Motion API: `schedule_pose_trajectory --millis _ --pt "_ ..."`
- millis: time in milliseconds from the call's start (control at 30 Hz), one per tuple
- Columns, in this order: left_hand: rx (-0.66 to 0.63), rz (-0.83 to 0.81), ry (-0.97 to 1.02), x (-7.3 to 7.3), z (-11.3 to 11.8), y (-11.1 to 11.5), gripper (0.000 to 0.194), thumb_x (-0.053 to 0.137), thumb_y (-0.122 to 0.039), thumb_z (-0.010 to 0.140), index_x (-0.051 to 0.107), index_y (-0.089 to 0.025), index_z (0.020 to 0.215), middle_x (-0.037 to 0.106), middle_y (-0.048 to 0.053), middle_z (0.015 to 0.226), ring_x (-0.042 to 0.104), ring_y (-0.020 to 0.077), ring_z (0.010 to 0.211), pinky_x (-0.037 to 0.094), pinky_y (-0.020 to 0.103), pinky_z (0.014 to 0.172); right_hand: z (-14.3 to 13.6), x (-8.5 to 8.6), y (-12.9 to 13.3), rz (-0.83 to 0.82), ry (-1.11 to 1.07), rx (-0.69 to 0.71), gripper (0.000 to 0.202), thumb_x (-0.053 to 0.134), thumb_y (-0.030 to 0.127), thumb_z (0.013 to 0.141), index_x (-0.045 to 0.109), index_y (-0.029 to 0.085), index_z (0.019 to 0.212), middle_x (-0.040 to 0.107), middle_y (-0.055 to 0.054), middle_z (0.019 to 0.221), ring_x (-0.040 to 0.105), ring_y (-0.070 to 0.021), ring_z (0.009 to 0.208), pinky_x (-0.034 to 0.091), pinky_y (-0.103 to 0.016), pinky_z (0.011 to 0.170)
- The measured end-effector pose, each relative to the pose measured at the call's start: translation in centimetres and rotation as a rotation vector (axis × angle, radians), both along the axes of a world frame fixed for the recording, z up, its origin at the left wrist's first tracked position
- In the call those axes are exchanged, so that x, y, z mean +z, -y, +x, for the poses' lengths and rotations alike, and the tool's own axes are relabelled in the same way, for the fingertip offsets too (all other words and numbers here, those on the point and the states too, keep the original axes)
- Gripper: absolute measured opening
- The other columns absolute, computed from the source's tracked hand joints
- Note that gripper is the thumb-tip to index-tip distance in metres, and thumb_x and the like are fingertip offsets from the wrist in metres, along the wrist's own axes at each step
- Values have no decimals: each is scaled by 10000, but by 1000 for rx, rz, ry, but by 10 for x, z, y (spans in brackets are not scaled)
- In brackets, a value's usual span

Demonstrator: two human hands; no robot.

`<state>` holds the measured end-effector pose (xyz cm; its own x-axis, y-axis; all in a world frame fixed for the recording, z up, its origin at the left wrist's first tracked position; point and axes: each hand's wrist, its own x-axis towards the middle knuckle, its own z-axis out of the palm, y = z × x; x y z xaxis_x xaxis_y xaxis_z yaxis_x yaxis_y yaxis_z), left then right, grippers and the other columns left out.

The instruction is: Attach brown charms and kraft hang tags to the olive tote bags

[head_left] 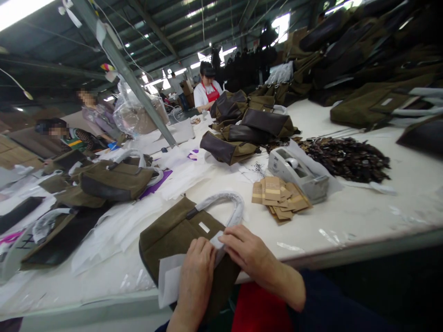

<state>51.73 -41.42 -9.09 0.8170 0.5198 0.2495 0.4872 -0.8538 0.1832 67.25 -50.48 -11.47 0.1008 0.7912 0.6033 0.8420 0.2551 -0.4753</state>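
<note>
An olive-green handbag point(169, 230) with dark trim and a small pale label point(204, 227) lies at the table's front edge, tilted toward me. Its far handle point(235, 203) arches up, wrapped in white material. My left hand point(198, 267) is closed with curled fingers on a strip of white wrapping paper point(169, 280), whose loose end sticks out to the left. Beside it, my right hand point(247, 251) pinches the white wrapping at the near handle, close to the left fingertips. The fingers cover most of that handle.
Brown cardboard tags point(280, 198) lie by a grey tape dispenser point(299, 173). Behind are a heap of dark brown pieces point(346, 159) and several piled bags point(242, 124). More bags point(114, 180) and white paper sheets point(114, 240) lie left. A slanted metal post point(128, 74) rises behind. Several people work across the table.
</note>
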Motion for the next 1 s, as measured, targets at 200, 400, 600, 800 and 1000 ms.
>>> schedule_pose_trajectory --millis 200,400,600,800,1000 --pt "0 5 17 -6 0 0 167 455 -140 953 568 -213 853 572 36 879 546 232 848 490 397 790 -22 -20 18 33 132 -85 285 528 130 935 600 108 1211 666 -100 1184 567 -223 1096 512 -366 934" --pt "-5 -21 78 -13 -4 -3 142 458 -156 959 583 -221 976 606 45 1019 553 235 934 485 418 851 -21 -28 16 -91 227 -74 416 550 264 953 518 137 1347 566 -80 1383 492 -243 1247 469 -404 1002" --pt "24 -29 145 -11 -4 -3 123 467 -195 963 588 -218 973 620 49 998 566 235 927 491 400 830 -21 -28 18 -116 217 -139 490 646 268 890 522 190 1357 531 -127 1372 471 -293 1227 458 -447 994" --pt "67 -153 232 -11 -5 -3 114 481 -235 969 595 -230 978 628 40 979 565 227 933 485 384 833 -22 -37 16 -107 304 -83 460 548 261 956 474 157 1398 542 -72 1395 441 -252 1253 399 -416 1024" --pt "125 -287 352 -12 -5 -6 84 523 -253 963 602 -247 989 639 16 971 581 192 940 493 345 844 -20 -38 14 -149 352 -75 465 452 302 1006 414 144 1442 467 -35 1484 354 -255 1345 370 -428 987"
